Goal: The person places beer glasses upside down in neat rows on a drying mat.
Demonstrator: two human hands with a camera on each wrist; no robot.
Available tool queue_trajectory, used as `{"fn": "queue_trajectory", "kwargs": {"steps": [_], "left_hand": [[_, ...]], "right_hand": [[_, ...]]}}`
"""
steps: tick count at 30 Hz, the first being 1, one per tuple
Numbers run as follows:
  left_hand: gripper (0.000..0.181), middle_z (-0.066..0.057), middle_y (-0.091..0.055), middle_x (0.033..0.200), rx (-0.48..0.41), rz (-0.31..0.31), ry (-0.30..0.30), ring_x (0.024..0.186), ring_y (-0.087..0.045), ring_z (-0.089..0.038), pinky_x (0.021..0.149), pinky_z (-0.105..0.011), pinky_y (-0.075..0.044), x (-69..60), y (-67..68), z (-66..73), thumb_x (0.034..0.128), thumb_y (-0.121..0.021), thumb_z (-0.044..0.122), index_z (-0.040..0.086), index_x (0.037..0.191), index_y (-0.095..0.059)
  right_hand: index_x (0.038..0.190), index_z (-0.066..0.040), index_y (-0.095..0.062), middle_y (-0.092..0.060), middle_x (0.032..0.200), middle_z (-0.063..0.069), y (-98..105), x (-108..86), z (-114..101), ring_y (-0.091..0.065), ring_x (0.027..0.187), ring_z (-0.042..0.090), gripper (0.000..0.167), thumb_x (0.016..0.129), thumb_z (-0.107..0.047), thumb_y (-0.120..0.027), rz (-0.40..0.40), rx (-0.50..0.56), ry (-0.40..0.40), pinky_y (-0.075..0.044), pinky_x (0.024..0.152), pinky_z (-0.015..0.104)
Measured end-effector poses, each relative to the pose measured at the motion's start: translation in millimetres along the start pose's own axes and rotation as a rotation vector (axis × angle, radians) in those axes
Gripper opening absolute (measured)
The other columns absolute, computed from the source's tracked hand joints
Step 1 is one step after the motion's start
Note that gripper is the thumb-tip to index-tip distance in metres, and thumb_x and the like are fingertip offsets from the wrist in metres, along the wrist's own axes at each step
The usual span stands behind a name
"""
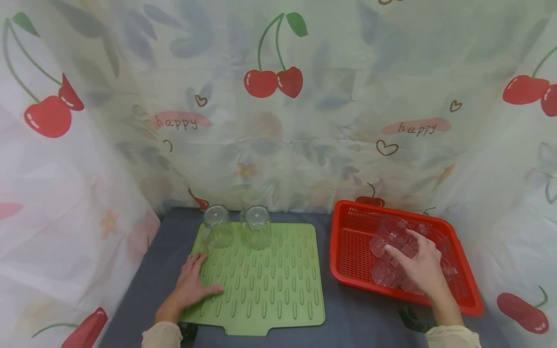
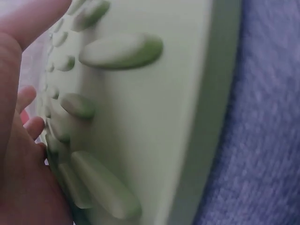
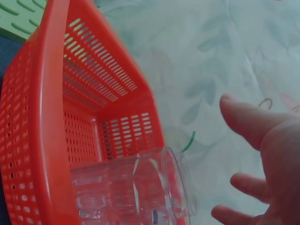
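My left hand (image 1: 190, 285) rests at the left side of a green drying mat (image 1: 270, 311), thumb spread away from the fingers. In the left wrist view, the hand (image 2: 23, 183) lies beside the raised ribs of the mat (image 2: 145, 103). Two clear glass mugs, a left one (image 1: 217, 231) and a right one (image 1: 257, 231), stand upside down on the mat's back left part. My right hand (image 1: 422, 266) hovers over a red basket (image 1: 370, 286) with thumb and fingers apart, holding nothing. Below it lie several clear glasses (image 1: 385, 273); one glass (image 3: 117, 187) lies on its side.
A dark grey cloth (image 1: 152, 280) covers the table under the mat and basket. Behind and on both sides hangs a curtain (image 1: 278, 159) printed with cherries. A gap of tabletop separates the mat from the basket.
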State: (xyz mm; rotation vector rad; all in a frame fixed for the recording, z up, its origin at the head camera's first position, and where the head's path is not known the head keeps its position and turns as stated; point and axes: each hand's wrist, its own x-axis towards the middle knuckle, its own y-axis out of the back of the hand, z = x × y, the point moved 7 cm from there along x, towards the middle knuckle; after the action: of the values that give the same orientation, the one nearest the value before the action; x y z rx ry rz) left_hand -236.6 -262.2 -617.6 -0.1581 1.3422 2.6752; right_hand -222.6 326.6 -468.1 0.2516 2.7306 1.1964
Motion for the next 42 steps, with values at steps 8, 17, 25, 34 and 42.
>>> {"fn": "queue_trajectory", "kwargs": {"steps": [8,17,25,34,42], "left_hand": [[0.123,-0.034,-0.013,0.166,0.015,0.016,-0.043,0.153,0.001,-0.059,0.120,-0.076,-0.005,-1.0,1.5,1.6,0.0692,-0.086,0.062,0.008,0.162,-0.025],[0.126,-0.033,-0.013,0.166,0.013,0.014,-0.047,0.153,0.002,-0.059,0.119,-0.077,-0.004,-2.2,-1.7,3.0,0.0666,-0.087,0.063,0.007,0.161,-0.026],[0.126,-0.032,-0.013,0.167,-0.017,0.003,-0.034,0.153,0.004,-0.058,0.119,-0.077,-0.003,-2.1,-5.2,1.0,0.0660,-0.087,0.063,0.008,0.162,-0.026],[0.128,-0.030,-0.011,0.168,0.024,-0.019,-0.016,0.154,0.006,-0.056,0.120,-0.076,-0.003,0.1,-3.5,0.6,0.0662,-0.087,0.064,0.010,0.163,-0.024],[0.128,-0.027,-0.009,0.169,0.051,-0.045,0.001,0.155,0.008,-0.053,0.122,-0.074,-0.002,-0.8,-0.8,0.1,0.0665,-0.086,0.066,0.012,0.163,-0.022]], "right_hand": [[0.162,-0.002,-0.015,-0.021,0.159,0.036,-5,3.4,7,-0.017,0.139,0.055,0.109,0.088,-0.059,-0.071,-0.053,-0.039,-0.018,-0.033,0.105,0.081],[0.160,0.003,-0.019,-0.026,0.156,0.038,-12,5.2,5,-0.018,0.139,0.056,0.112,0.084,-0.058,-0.076,-0.062,-0.098,0.033,-0.024,0.110,0.079],[0.157,0.001,-0.024,-0.028,0.151,0.039,-24,5.4,6,-0.015,0.137,0.060,0.109,0.079,-0.045,-0.084,-0.074,-0.207,0.050,-0.020,0.109,0.082],[0.158,0.000,-0.024,-0.031,0.150,0.038,-28,6.1,7,-0.018,0.136,0.061,0.106,0.078,-0.030,-0.087,-0.052,-0.233,0.040,-0.018,0.111,0.081],[0.157,-0.002,-0.027,-0.031,0.147,0.038,-24,7.3,4,-0.019,0.133,0.060,0.102,0.079,-0.031,-0.087,-0.098,-0.228,0.015,-0.020,0.107,0.081]]}}
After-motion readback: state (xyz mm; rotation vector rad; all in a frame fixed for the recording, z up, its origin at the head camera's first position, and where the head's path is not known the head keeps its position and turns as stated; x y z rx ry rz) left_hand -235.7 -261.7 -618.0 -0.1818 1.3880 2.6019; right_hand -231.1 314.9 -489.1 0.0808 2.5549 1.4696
